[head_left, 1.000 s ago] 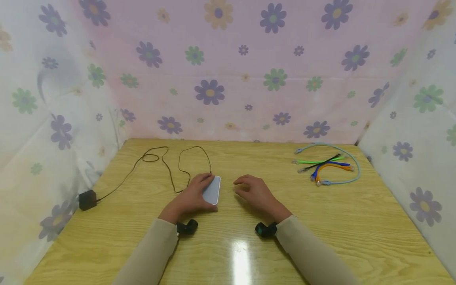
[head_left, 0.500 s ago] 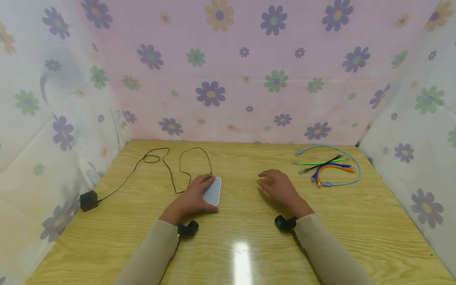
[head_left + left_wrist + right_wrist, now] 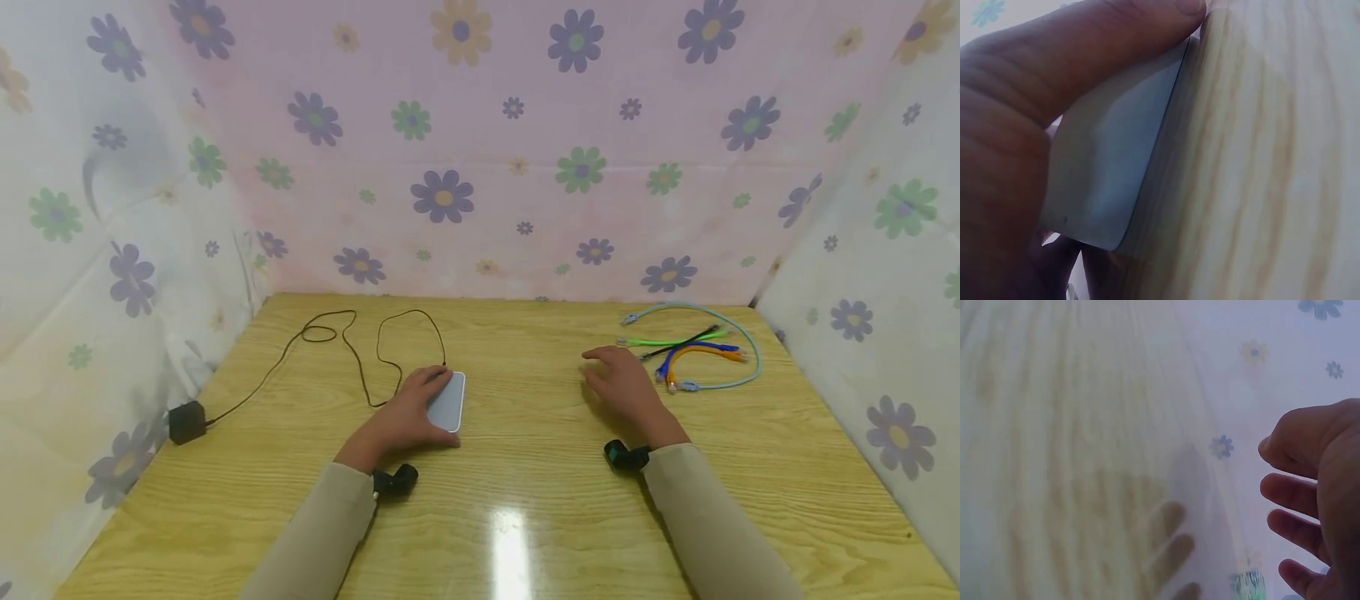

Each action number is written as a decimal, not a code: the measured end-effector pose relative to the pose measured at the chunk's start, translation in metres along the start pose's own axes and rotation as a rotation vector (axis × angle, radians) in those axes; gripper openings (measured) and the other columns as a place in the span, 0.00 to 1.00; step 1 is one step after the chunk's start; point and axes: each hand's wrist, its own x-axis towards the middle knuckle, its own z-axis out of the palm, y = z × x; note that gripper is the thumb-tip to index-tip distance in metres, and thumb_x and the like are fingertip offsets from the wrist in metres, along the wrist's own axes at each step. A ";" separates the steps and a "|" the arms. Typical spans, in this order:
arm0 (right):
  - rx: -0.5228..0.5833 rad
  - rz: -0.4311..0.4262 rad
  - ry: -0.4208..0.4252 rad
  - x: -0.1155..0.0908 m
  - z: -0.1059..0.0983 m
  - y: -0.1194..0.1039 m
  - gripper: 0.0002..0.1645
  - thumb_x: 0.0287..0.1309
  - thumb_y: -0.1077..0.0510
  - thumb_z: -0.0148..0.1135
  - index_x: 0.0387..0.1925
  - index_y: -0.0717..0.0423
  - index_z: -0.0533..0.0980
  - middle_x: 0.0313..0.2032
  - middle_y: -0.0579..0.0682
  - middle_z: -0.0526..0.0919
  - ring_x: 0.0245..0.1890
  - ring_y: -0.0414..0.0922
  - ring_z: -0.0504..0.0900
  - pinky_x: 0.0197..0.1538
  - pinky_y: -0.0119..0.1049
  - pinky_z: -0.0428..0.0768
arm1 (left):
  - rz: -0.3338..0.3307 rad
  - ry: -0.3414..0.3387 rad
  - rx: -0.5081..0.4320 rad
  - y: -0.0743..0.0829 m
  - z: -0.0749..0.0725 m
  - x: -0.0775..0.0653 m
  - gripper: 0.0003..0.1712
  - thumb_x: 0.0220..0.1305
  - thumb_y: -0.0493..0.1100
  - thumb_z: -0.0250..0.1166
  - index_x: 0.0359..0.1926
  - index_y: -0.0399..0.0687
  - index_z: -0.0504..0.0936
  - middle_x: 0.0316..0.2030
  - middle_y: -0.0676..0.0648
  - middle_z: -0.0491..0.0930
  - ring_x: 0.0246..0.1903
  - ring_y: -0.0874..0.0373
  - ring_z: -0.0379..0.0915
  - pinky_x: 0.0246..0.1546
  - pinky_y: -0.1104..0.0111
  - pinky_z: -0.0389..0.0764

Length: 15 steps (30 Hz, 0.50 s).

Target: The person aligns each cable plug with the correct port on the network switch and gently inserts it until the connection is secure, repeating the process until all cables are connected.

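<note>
Left hand (image 3: pixel 405 410) gripping a flat white-edged box (image 3: pixel 447 402); right hand (image 3: pixel 628 387) empty.
I see the left thumb and fingers pinching opposite edges of the box on the wood-grain table (image 3: pixel 510 467); the right fingers, relaxed and slightly apart, sit just beside several coloured Ethernet cables (image 3: pixel 688 342). A thin black cord (image 3: pixel 359 367) runs from the box's far end to a black power adapter (image 3: pixel 187 422).

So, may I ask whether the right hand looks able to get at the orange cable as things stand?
Probably yes: the right hand holds nothing and is nearby, with nothing tall between, though the blue cable beside the orange cable might hinder a clean pinch.
</note>
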 end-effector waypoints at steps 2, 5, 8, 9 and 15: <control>-0.008 0.006 0.005 0.000 -0.003 0.003 0.21 0.65 0.56 0.58 0.55 0.62 0.78 0.55 0.63 0.79 0.60 0.64 0.71 0.60 0.60 0.68 | 0.000 0.000 -0.005 0.000 0.000 0.000 0.64 0.40 0.62 0.78 0.75 0.51 0.56 0.74 0.49 0.53 0.71 0.47 0.50 0.57 0.53 0.70; -0.015 0.021 0.015 0.001 -0.006 0.009 0.21 0.64 0.56 0.58 0.55 0.62 0.77 0.55 0.64 0.78 0.63 0.65 0.68 0.62 0.62 0.65 | -0.002 0.000 -0.013 -0.001 0.000 0.000 0.64 0.40 0.62 0.78 0.75 0.52 0.56 0.74 0.49 0.53 0.71 0.46 0.50 0.57 0.52 0.70; -0.024 0.042 0.026 0.001 -0.008 0.017 0.21 0.64 0.56 0.57 0.56 0.62 0.77 0.57 0.65 0.77 0.64 0.66 0.67 0.62 0.62 0.65 | 0.003 0.000 -0.010 -0.001 0.000 0.000 0.64 0.40 0.63 0.78 0.75 0.52 0.56 0.74 0.48 0.53 0.71 0.46 0.50 0.57 0.52 0.70; -0.025 0.051 0.029 0.001 -0.009 0.019 0.21 0.64 0.56 0.57 0.56 0.62 0.77 0.58 0.66 0.76 0.63 0.66 0.67 0.62 0.62 0.66 | 0.004 0.001 -0.009 -0.001 0.000 -0.001 0.64 0.40 0.63 0.78 0.75 0.52 0.56 0.74 0.48 0.53 0.71 0.46 0.50 0.58 0.52 0.69; -0.029 0.102 0.051 -0.001 -0.015 0.029 0.21 0.65 0.57 0.56 0.57 0.61 0.76 0.60 0.67 0.73 0.59 0.65 0.72 0.58 0.61 0.70 | 0.011 0.004 -0.005 -0.002 0.001 0.000 0.64 0.40 0.62 0.78 0.75 0.51 0.56 0.74 0.48 0.53 0.71 0.46 0.50 0.57 0.52 0.69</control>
